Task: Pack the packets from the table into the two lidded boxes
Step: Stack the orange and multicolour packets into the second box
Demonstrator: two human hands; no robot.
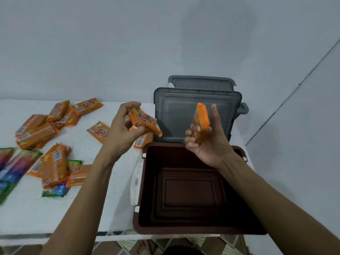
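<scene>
A brown box (145, 190) stands open and empty at the table's front right, its grey lid (184, 115) tilted up behind it. A second grey lid (202, 82) shows further back; its box is hidden. My left hand (119, 129) holds an orange packet (147, 123) above the box's far left corner. My right hand (209, 144) holds another orange packet (201, 122) upright above the box's far edge. Several orange packets (36, 133) lie scattered on the white table (27, 214) to the left.
Green, blue and multicoloured packets (16, 162) lie at the table's left edge. A white latch piece (135, 183) hangs on the box's left side. A pale wall rises behind the table. Patterned floor shows below the front edge.
</scene>
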